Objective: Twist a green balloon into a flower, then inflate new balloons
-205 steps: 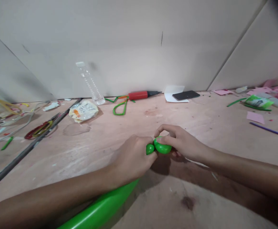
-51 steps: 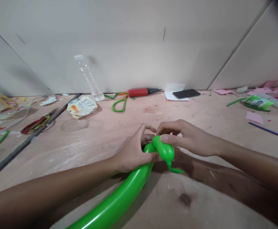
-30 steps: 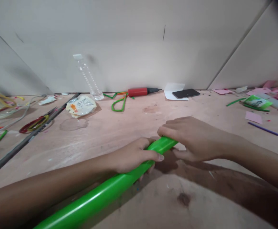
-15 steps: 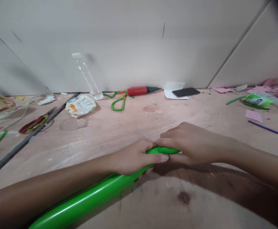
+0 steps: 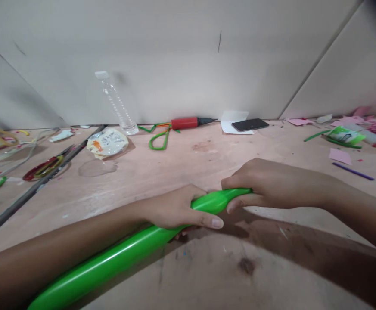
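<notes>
Your left hand (image 5: 178, 211) is wrapped around a long green balloon (image 5: 116, 256), fingers curled over the top and thumb laid flat along the near side, nail showing. Your right hand (image 5: 265, 183) closes over the balloon's far end, fingers folded above it and thumb tucked beneath; the tip itself is hidden inside that grasp. The two hands sit just beside each other, a short bare stretch of balloon showing between them. From your left hand the balloon runs down and to the left, passing under your left forearm toward the bottom edge of the view, low over the wooden surface (image 5: 207, 280). Well apart from the hands, along the back wall: a clear plastic bottle (image 5: 116, 103) standing upright, a red hand pump (image 5: 191, 123) lying on its side, a dark phone (image 5: 250, 125) lying on white paper. A flat green uninflated balloon (image 5: 158, 140) lies looped near the pump. Red-handled scissors (image 5: 44, 168) lie far left.
</notes>
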Action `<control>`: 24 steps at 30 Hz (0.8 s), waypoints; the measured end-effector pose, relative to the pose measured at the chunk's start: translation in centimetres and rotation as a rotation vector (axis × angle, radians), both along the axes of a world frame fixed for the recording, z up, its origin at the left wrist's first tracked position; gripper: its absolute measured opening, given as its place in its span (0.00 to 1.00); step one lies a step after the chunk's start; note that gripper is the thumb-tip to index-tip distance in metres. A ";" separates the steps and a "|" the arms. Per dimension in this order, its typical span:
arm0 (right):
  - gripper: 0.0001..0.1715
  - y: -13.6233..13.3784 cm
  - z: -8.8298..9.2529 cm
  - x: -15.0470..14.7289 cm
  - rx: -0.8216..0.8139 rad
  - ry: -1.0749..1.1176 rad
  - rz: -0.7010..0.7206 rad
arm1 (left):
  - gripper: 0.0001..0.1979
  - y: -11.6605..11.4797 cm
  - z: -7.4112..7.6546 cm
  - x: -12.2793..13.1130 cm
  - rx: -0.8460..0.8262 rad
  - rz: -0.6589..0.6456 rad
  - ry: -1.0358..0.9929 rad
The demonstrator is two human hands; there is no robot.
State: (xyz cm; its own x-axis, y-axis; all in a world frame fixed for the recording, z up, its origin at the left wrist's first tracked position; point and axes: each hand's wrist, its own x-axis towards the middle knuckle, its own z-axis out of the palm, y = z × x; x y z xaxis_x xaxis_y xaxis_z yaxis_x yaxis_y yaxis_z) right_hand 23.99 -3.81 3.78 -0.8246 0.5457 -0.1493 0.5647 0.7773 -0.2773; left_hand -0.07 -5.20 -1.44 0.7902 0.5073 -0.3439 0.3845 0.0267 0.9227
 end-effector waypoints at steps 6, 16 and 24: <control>0.12 0.3 -0.5 -0.2 0.455 -0.041 0.037 | 0.21 0.1 -0.6 0.0 -0.198 0.155 -0.011; 0.08 0.0 -2.3 -2.2 -0.283 0.582 -0.433 | 0.18 -0.1 -1.8 0.9 0.290 0.491 -0.284; 0.09 0.7 -2.7 -2.1 -0.262 0.728 -0.391 | 0.11 -0.8 -1.9 1.6 -0.013 0.429 -0.283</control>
State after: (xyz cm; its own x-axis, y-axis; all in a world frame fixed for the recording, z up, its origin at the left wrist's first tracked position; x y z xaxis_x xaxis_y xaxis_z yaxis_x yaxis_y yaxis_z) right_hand 21.88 -3.15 1.12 -0.5242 0.8320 0.1818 0.3907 0.4246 -0.8167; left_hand 1.49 -6.00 -3.34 0.5747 0.8036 -0.1548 0.0714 0.1392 0.9877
